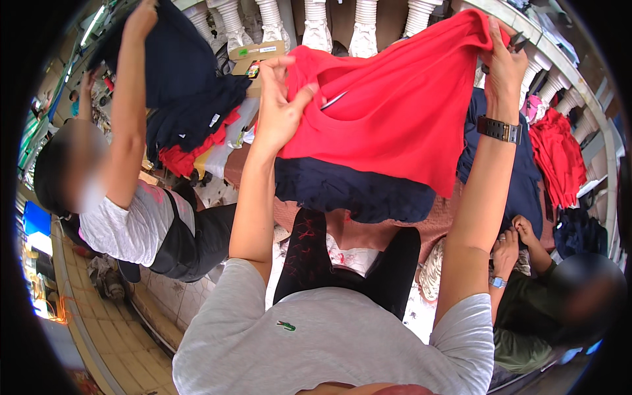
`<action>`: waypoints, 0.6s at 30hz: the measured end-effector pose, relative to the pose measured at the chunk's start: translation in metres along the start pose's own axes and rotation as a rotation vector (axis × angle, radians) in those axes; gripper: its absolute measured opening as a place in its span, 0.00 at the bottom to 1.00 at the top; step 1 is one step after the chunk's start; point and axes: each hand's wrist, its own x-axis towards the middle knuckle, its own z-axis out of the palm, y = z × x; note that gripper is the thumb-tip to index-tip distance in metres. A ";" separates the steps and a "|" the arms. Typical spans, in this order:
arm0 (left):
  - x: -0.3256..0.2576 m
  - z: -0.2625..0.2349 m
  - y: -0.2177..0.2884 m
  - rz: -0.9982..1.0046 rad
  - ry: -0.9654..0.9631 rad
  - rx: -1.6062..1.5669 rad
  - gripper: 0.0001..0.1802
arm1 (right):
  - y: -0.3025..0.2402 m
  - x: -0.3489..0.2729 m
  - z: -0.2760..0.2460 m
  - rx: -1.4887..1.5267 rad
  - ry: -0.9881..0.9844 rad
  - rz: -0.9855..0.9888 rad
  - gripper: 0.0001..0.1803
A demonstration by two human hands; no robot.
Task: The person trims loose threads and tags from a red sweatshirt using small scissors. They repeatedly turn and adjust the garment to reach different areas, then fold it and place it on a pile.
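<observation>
A red knit shirt is stretched up between my raised hands, its neck opening toward my left side. My left hand grips the shirt by the edge of that opening, thumb against the fabric. At the shirt's upper right corner, my right hand is closed on the cloth. A dark pointed tool, perhaps thread snips, sticks out by the right-hand fingers; its full shape is hidden. Below the red shirt, dark navy cloth lies over the brown-covered surface at my knees.
At left, a person lifts a navy garment over a navy and red pile. Another person's hands touch navy cloth at right. Red garments lie beyond. White balusters and an open cardboard box stand at the back.
</observation>
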 end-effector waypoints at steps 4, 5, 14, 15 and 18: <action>-0.024 -0.028 0.000 -0.224 -0.257 0.552 0.36 | 0.027 -0.034 -0.071 -0.268 -0.241 0.044 0.11; -0.035 -0.032 0.002 -0.399 -0.356 0.700 0.35 | 0.041 -0.046 -0.102 -0.485 -0.350 0.187 0.14; -0.015 0.063 0.005 0.361 -0.034 0.685 0.14 | -0.023 -0.155 -0.037 -0.616 -0.009 0.060 0.13; -0.005 0.078 -0.003 0.386 -0.074 0.625 0.13 | -0.017 -0.162 -0.028 -0.610 -0.091 0.061 0.12; 0.015 0.114 -0.032 0.258 -0.155 0.543 0.11 | 0.003 -0.178 0.004 -0.653 -0.145 0.044 0.10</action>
